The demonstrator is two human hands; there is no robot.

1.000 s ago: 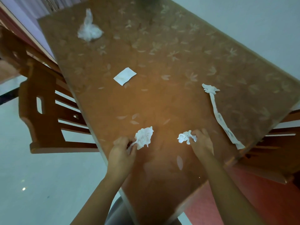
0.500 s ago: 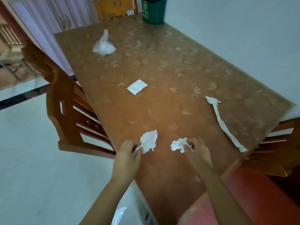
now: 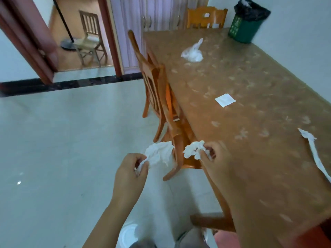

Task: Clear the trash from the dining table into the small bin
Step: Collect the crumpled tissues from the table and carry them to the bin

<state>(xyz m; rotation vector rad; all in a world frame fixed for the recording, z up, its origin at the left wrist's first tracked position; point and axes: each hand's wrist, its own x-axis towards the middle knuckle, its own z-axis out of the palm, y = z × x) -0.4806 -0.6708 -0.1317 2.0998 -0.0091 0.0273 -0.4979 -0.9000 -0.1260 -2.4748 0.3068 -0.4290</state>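
My left hand (image 3: 129, 173) pinches a crumpled white tissue (image 3: 159, 153), held in the air beside the table's left edge. Just to its right, my right hand (image 3: 214, 159) grips a smaller crumpled paper scrap (image 3: 192, 151) at the table's near left edge. On the brown dining table (image 3: 250, 158) lie a flat white paper square (image 3: 225, 100), a long twisted paper strip (image 3: 315, 154) at the right, and a crumpled clear plastic bag (image 3: 192, 52) farther back. A small green bin (image 3: 244, 28) with a black liner stands on the far right corner of the table.
A wooden chair (image 3: 161, 108) is pushed in along the table's left side, close to my hands. Another chair (image 3: 206, 18) stands at the far end. The wall runs along the table's right side. Pale floor tiles (image 3: 62, 140) spread to the left, toward a doorway (image 3: 80, 36).
Both hands have lifted their papers off the tabletop and shifted to the table's left edge. The view has swung left and up, bringing the bin and far chair into sight.
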